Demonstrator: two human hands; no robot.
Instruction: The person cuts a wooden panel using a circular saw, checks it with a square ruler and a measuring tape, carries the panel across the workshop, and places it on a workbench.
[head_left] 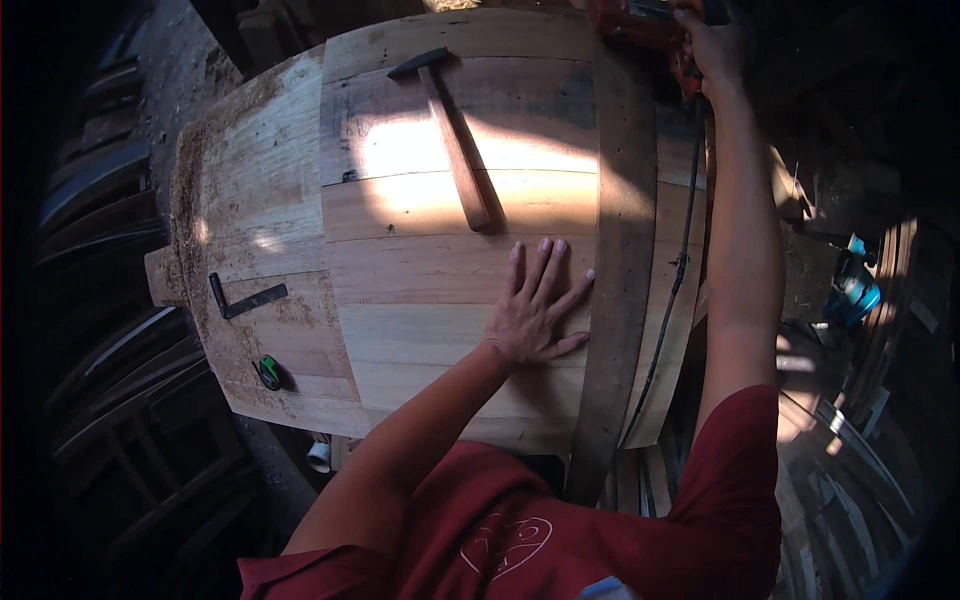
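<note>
A wide wooden panel [420,268] made of joined boards lies in front of me. My left hand [540,310] rests flat on it, fingers spread, close beside a long dark wooden strip [626,250] laid across the panel's right part. At the far right edge my right hand [712,52] is wrapped round the handle of a red corded power tool [640,24]. The top of the picture cuts that tool off and its working end is hidden. Its black cable [683,235] runs back toward me, right of the strip. A wooden-handled hammer [456,150] lies beyond my left hand.
On the panel's left part are a black try square [250,301], a green and black tape measure [268,373] and scattered sawdust [192,200]. A blue power tool [855,285] sits at the right among timber offcuts. Stacked wood [110,205] fills the dim left side.
</note>
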